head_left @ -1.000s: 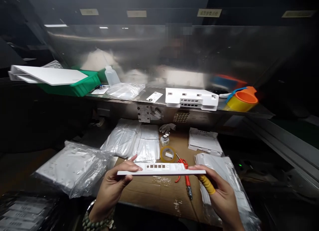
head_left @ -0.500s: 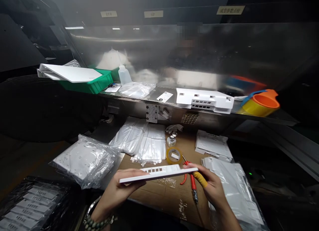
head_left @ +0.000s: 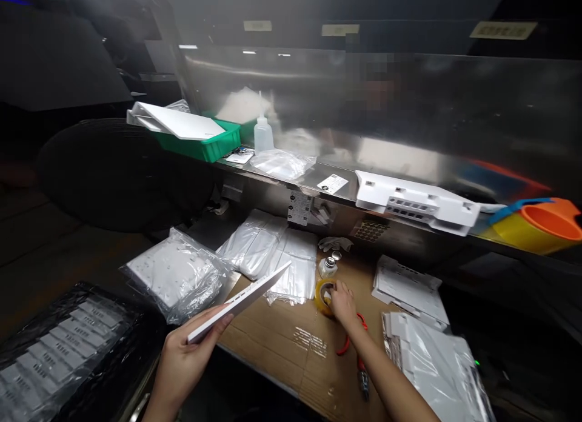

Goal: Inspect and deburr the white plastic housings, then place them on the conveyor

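My left hand (head_left: 191, 349) grips a white plastic panel (head_left: 243, 305) by its near end, thumb on one side and fingers on the other. The panel is tilted, its far end raised, with a row of small openings along the edge. Over at the roll of yellow-brown tape (head_left: 319, 305), my right hand (head_left: 344, 302) has its fingertips down in the ring, bent together around a small white piece that is mostly hidden. Beneath my right forearm lies a red-handled tool (head_left: 344, 347), partly covered.
Clear plastic bags (head_left: 293, 258) and a bagged white part (head_left: 168, 267) lie left of the cardboard (head_left: 277, 343). A small bottle (head_left: 328, 266) stands behind the tape. White panels (head_left: 409, 288) are at right. The shelf above holds a green bin (head_left: 218, 146) and a white housing (head_left: 416, 204).
My right hand has let go of the panel and moved to the tape roll. My left hand now holds the panel alone, turned more steeply. The camera view has swung left.
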A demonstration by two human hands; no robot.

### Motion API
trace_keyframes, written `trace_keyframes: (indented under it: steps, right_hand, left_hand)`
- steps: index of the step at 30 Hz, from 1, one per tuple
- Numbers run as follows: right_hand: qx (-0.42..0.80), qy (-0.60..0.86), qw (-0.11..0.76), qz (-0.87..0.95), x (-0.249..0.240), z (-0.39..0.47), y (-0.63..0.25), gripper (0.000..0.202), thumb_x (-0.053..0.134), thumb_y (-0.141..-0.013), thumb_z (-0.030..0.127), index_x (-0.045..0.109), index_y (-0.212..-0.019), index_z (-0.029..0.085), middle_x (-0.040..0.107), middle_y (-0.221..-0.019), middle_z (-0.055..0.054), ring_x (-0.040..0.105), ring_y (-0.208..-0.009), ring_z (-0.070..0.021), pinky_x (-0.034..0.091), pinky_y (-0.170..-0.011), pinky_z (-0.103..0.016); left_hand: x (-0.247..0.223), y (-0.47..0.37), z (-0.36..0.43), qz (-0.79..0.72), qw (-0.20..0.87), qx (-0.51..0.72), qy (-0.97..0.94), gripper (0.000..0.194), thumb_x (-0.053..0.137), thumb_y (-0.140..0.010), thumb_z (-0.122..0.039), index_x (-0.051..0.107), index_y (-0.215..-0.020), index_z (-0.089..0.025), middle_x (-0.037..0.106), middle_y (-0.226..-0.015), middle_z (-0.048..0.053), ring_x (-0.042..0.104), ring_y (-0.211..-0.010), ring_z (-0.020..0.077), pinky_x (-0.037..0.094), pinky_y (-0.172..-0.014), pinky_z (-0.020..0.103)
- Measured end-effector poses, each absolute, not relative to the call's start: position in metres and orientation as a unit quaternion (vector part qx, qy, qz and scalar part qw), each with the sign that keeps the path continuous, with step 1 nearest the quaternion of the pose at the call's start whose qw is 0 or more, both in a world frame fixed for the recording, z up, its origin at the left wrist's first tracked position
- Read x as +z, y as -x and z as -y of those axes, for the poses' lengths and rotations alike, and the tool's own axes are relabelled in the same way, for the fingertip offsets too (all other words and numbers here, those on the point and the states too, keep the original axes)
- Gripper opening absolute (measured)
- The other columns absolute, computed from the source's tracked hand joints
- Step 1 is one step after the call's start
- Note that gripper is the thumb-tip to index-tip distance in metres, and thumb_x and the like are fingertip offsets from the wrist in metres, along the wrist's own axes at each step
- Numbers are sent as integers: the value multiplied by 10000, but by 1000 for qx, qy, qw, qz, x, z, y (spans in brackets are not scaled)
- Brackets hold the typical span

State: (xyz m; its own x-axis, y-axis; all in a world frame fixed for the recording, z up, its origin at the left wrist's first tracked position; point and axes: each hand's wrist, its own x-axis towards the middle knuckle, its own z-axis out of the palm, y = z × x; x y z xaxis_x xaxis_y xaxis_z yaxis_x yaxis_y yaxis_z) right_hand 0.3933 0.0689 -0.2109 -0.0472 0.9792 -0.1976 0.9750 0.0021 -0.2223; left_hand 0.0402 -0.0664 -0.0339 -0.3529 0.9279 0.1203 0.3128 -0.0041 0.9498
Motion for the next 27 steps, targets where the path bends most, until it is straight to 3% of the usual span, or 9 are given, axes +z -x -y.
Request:
trace_keyframes:
  steps: [6,11,18,27]
  right_hand:
    - [117,652,-10,749,-198,-77,-400,243,656,-982,326,673,-1183,190,651,-1304,-87,631,-1180,-244,535,-1009,-477]
    - [78,677,28,731,-166,-112,-410,322,563,-1028,260,585,-1341,186,622,-1355,-108,666,-1100,-215,573,-930,-407]
    - [63,676,-1,734,-148,-159,-408,248,647,-990,341,666,-1177,180,666,-1244,-84,671,-1054,-211,583,-907,-417]
    - [84,662,6,745,-154,-156,-401,259,651,-987,343,662,-1190,183,658,-1266,-87,662,-1092,-224,576,-928,-433]
  left_hand:
    - [-37,-46,66,-627,282,520,-507,193,822,-805,-359,846,-975,-270,819,-1053,70,762,-992,307,605,-940,369]
    - [-33,-57,59,-603,246,527,-546,187,783,-851,-302,837,-1030,-292,819,-1065,59,766,-993,283,613,-915,343]
    - [-43,-72,52,-558,187,548,-594,241,742,-892,-210,802,-1110,-294,813,-1082,30,770,-982,209,613,-915,286]
    - [-36,-91,48,-544,196,581,-573,298,732,-895,-156,783,-1145,-311,807,-1086,8,764,-972,174,615,-893,241]
